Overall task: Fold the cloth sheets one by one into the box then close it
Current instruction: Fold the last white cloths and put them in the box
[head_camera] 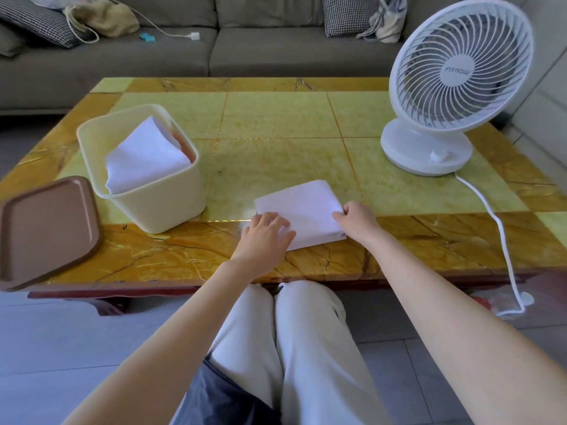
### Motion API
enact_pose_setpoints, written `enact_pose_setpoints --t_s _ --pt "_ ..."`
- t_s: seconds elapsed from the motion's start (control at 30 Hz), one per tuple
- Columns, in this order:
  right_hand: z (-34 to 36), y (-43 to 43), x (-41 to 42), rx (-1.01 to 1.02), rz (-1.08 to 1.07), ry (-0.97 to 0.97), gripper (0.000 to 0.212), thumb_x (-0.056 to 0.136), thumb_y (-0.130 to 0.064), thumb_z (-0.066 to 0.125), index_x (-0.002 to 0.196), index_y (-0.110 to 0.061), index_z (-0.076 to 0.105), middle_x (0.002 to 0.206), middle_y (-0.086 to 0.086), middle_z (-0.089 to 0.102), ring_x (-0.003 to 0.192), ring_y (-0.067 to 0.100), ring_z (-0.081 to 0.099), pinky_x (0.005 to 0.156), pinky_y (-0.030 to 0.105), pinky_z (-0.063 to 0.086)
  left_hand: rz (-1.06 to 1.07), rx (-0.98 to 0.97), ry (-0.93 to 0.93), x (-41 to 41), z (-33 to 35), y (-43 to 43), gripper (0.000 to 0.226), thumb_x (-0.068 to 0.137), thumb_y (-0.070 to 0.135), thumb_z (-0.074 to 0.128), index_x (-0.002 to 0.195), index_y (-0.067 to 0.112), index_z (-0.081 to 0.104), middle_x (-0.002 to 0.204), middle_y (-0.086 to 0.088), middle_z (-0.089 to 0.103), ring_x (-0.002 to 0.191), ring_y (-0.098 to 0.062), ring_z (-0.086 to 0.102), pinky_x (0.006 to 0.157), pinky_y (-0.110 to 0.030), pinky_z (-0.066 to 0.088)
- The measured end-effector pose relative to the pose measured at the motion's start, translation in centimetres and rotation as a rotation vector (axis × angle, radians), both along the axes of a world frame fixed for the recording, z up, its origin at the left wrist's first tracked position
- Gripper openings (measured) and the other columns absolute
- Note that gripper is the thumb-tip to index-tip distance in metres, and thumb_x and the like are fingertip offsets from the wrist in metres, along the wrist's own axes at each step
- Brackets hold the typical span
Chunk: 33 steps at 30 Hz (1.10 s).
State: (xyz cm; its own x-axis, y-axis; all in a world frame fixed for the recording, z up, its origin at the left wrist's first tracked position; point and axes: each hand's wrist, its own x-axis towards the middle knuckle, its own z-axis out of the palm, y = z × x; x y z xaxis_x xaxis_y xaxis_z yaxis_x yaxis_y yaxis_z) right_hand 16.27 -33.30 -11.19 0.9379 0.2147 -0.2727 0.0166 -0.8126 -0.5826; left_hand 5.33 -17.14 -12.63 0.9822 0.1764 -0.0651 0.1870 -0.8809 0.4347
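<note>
A folded white cloth (pixel 302 207) lies flat on the table near its front edge. My left hand (pixel 265 233) rests on the cloth's near left corner, fingers spread and pressing down. My right hand (pixel 357 220) pinches the cloth's right edge. To the left stands a cream box (pixel 159 207), open, with a folded white cloth (pixel 144 156) sticking up out of it and something orange beneath. The brown lid (pixel 46 228) lies flat at the table's left front corner, apart from the box.
A white desk fan (pixel 454 84) stands at the table's right back, its cord (pixel 500 237) trailing over the front edge to the floor. A grey sofa with cushions and a bag sits behind the table (pixel 276 118). My knees are under the front edge.
</note>
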Motion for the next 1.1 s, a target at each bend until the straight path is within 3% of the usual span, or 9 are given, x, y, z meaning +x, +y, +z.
enact_pose_setpoints --t_s 0.07,0.13,0.23,0.37,0.47,0.67,0.77,0.97,1.1 --pt "-0.3 -0.2 -0.1 0.000 -0.016 0.006 0.036 0.092 -0.013 0.050 0.062 -0.013 0.032 0.060 0.003 0.035 0.051 0.017 0.034 0.046 0.025 0.021 -0.015 0.036 0.004 0.0 -0.3 0.1 0.038 0.097 0.035 0.041 0.133 0.023 0.045 0.146 0.002 0.034 0.136 -0.020 0.024 0.110 -0.036 0.024" --pt "-0.3 -0.2 -0.5 -0.036 -0.025 0.019 0.007 0.090 -0.009 0.055 0.092 -0.005 0.049 0.087 0.012 0.052 0.075 0.024 0.054 0.055 0.026 0.037 -0.019 0.043 0.025 -0.1 -0.6 0.3 0.041 0.095 0.034 0.045 0.134 0.022 0.043 0.147 0.003 0.032 0.137 -0.019 0.023 0.110 -0.034 0.022" --pt "-0.1 -0.4 -1.1 -0.229 0.088 -0.103 0.063 0.083 0.004 0.061 0.138 -0.001 0.029 0.138 0.017 0.036 0.124 0.032 0.042 0.095 0.035 0.042 -0.042 0.078 0.044 -0.3 -1.1 0.2 0.044 0.096 0.035 0.044 0.138 0.022 0.039 0.151 0.004 0.027 0.141 -0.016 0.018 0.113 -0.034 0.018" --pt "0.7 0.3 -2.4 -0.295 0.473 -0.307 0.071 0.085 0.015 0.043 0.148 -0.010 0.022 0.156 0.007 0.016 0.143 0.024 0.020 0.113 0.033 0.026 -0.004 0.010 0.026 -0.3 -1.3 -0.1 0.040 0.102 0.033 0.026 0.135 0.022 0.045 0.150 0.002 0.032 0.142 -0.017 0.020 0.113 -0.035 0.018" --pt "0.2 0.3 -3.1 -0.335 0.538 -0.177 0.059 0.088 0.013 0.032 0.141 -0.011 0.039 0.152 0.005 0.030 0.138 0.024 0.031 0.110 0.035 0.033 0.040 -0.029 0.027 -0.1 -1.0 0.2 0.037 0.100 0.029 0.026 0.123 0.016 0.053 0.142 -0.003 0.043 0.134 -0.020 0.030 0.110 -0.036 0.029" --pt "1.3 -0.2 -5.5 -0.502 0.511 -0.318 0.031 0.094 -0.011 0.037 0.111 -0.014 0.063 0.112 0.009 0.066 0.100 0.031 0.061 0.078 0.034 0.047 0.062 0.008 0.070 0.1 -0.8 0.6 0.042 0.093 0.013 0.037 0.134 0.019 0.045 0.146 -0.001 0.037 0.133 -0.023 0.031 0.106 -0.035 0.029" --pt "0.8 -0.6 -6.1 -0.462 0.490 -0.327 0.029 0.095 -0.018 0.042 0.121 -0.012 0.053 0.122 0.005 0.058 0.109 0.028 0.056 0.080 0.035 0.048 0.071 0.040 0.066 0.3 -0.9 0.3 0.045 0.093 0.016 0.040 0.137 0.021 0.042 0.143 0.000 0.041 0.134 -0.022 0.031 0.107 -0.033 0.027" --pt "0.1 -1.0 -5.3 -0.411 0.265 -0.100 0.062 0.090 -0.039 0.058 0.134 -0.003 0.033 0.134 0.014 0.039 0.123 0.031 0.038 0.097 0.035 0.038 0.041 0.160 0.041 0.0 -1.6 0.7 0.046 0.094 0.026 0.041 0.140 0.027 0.037 0.145 0.004 0.038 0.133 -0.021 0.033 0.106 -0.033 0.028" --pt "0.2 -1.3 -5.3 -0.324 0.251 -0.015 0.061 0.089 -0.036 0.060 0.132 -0.001 0.034 0.135 0.013 0.035 0.112 0.030 0.050 0.079 0.030 0.039 0.015 0.237 0.014 -0.3 -2.2 0.8 0.044 0.095 0.031 0.040 0.140 0.027 0.037 0.143 0.004 0.038 0.130 -0.023 0.034 0.102 -0.034 0.028"
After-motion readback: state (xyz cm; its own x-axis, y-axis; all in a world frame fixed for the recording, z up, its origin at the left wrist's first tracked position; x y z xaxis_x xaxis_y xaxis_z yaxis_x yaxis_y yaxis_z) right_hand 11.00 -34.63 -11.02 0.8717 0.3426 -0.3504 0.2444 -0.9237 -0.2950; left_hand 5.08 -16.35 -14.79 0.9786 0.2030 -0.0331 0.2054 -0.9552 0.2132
